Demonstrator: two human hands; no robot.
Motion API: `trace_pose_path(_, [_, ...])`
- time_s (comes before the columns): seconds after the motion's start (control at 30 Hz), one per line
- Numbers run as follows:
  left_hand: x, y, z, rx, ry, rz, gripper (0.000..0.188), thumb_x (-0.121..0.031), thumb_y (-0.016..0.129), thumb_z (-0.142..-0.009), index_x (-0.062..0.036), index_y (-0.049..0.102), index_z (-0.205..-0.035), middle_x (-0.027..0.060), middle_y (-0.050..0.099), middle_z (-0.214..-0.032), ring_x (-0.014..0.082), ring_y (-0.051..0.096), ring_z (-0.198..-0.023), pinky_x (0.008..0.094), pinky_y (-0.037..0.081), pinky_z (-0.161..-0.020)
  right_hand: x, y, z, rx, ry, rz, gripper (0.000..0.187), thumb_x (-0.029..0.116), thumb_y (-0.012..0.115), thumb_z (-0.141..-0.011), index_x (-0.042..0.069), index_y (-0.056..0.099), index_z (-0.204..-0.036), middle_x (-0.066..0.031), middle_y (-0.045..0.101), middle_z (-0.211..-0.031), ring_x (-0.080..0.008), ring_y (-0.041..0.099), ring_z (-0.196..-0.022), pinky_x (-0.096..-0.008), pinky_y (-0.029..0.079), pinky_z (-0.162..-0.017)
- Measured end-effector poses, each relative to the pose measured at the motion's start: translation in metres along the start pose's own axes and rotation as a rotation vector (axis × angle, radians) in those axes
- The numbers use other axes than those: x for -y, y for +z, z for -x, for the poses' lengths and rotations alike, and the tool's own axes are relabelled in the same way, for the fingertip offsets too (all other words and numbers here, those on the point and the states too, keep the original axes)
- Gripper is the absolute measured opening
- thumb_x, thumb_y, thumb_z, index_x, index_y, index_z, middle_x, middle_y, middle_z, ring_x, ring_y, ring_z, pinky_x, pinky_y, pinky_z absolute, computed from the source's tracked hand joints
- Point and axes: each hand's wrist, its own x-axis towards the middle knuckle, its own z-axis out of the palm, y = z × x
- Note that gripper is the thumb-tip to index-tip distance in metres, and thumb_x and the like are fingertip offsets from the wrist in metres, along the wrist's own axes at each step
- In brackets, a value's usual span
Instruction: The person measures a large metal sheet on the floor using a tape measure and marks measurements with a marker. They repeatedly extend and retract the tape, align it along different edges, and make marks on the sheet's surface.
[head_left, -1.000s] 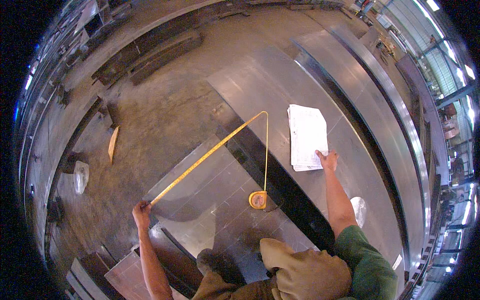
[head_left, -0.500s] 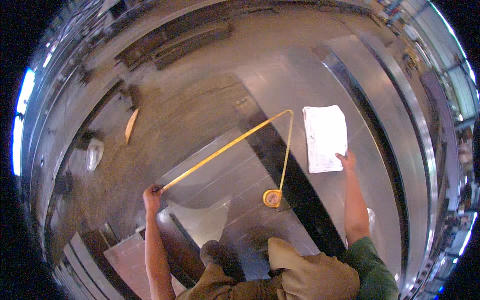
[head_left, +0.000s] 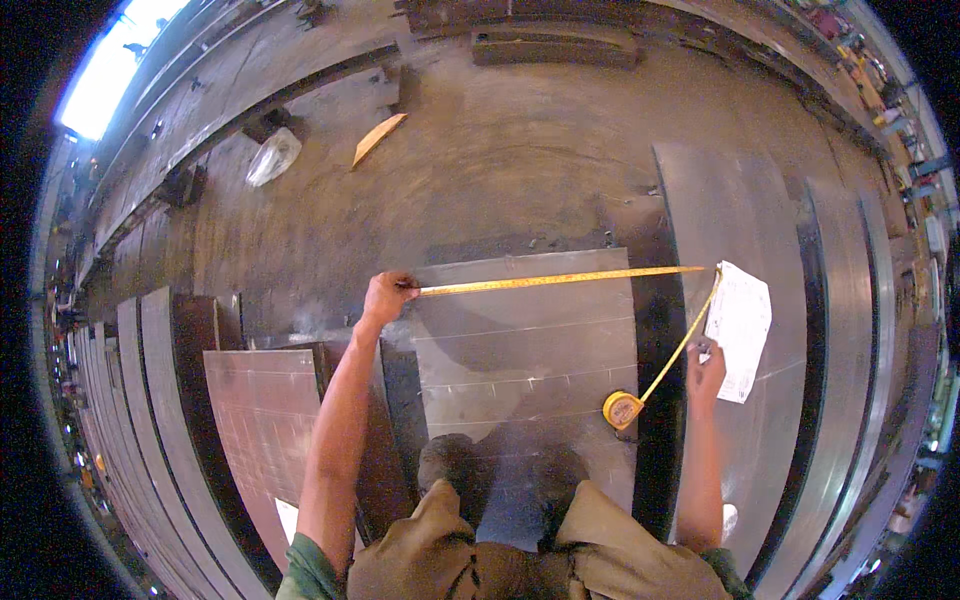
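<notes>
The brown, grimy floor (head_left: 500, 190) is being lit kinda dimly, and light is being let in at upper left through what's probably a window or doorway (head_left: 115, 75), blown out. The far side is being lined by dark beams (head_left: 555, 48), and the right edge is being crowded by colourful clutter (head_left: 870, 85).

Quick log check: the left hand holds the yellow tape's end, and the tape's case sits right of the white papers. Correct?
No: in the head view the tape's case sits left of the white papers. The left hand does hold the end of the yellow tape.
</notes>
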Motion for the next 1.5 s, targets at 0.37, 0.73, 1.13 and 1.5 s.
trace_pose_path(0.37, [0.002, -0.01, 0.011, -0.007, -0.002, 0.111, 0.016, -0.011, 0.079, -0.075, -0.0025, 0.074, -0.088, 0.0127, 0.072, -0.078, 0.0201, 0.065, -0.067, 0.0348, 0.051, -0.067, 0.083, 0.018, 0.093, 0.082, 0.044, 0.094, 0.056, 0.03, 0.072, -0.087, 0.006, 0.053, -0.133, -0.0291, 0.051, -0.123, -0.0462, 0.049, -0.116, -0.0505, 0.039, -0.101])
trace_pose_path(0.73, [-0.003, 0.0, 0.011, -0.054, 0.025, 0.101, 0.022, -0.007, 0.079, -0.076, 0.0, 0.072, -0.095, 0.0132, 0.072, -0.086, 0.0207, 0.068, -0.076, 0.0336, 0.053, -0.072, 0.022, 0.023, 0.106, -0.186, 0.621, -0.477, 0.035, 0.032, 0.064, -0.095, 0.005, 0.05, -0.113, -0.0137, 0.063, -0.094, -0.0201, 0.052, -0.071, -0.0333, 0.043, -0.061])
trace_pose_path(1.13, [0.011, -0.01, 0.021, -0.127, -0.006, 0.117, 0.016, 0.0, 0.076, -0.074, 0.0, 0.067, -0.088, 0.0066, 0.068, -0.079, 0.0141, 0.061, -0.069, 0.0302, 0.051, -0.068, -0.011, 0.049, 0.089, -0.294, 1.178, -0.915, 0.059, 0.034, 0.069, -0.091, 0.001, 0.039, -0.128, -0.0176, 0.071, -0.093, -0.0166, 0.05, -0.05, -0.0309, 0.041, -0.042])
trace_pose_path(1.5, [-0.017, 0.006, 0.018, -0.08, 0.089, 0.164, 0.014, -0.002, 0.071, -0.077, -0.001, 0.068, -0.09, 0.0066, 0.067, -0.075, 0.0146, 0.061, -0.07, 0.031, 0.05, -0.068, -0.182, -0.025, 0.004, -0.445, 0.462, 0.46, 0.08, 0.053, 0.077, -0.078, -0.007, 0.051, -0.123, -0.0266, 0.059, -0.113, -0.0442, 0.053, -0.116, -0.0502, 0.045, -0.098])
